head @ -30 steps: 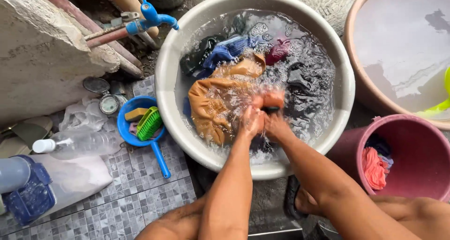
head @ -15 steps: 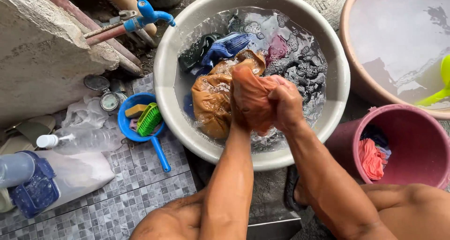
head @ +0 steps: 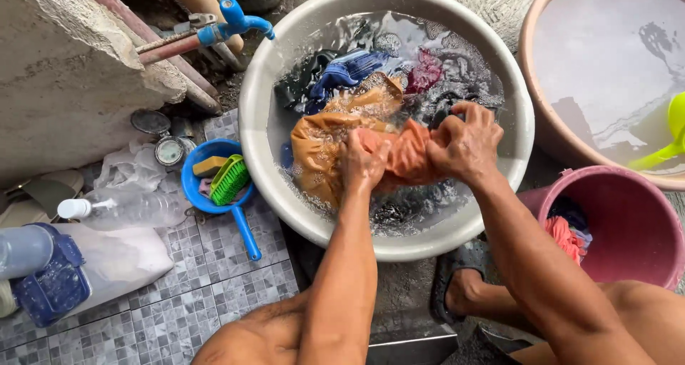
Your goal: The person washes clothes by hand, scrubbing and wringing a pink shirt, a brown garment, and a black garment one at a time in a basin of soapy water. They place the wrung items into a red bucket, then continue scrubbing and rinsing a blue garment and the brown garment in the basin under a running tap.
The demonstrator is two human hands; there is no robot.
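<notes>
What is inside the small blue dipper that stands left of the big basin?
Inside the blue dipper lie a green scrubbing brush and a yellow bar, apparently soap, with something pinkish beside them. The brush covers what lies under it and the dipper's bottom.

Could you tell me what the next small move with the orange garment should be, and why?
Probably rub the two gripped bunches together: both the left hand and the right hand clutch the orange garment over the soapy basin, stretched between them.

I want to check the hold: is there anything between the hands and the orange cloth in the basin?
Nothing visible. The left hand and the right hand both grip the orange cloth directly, above the soapy water in the grey basin.
</notes>
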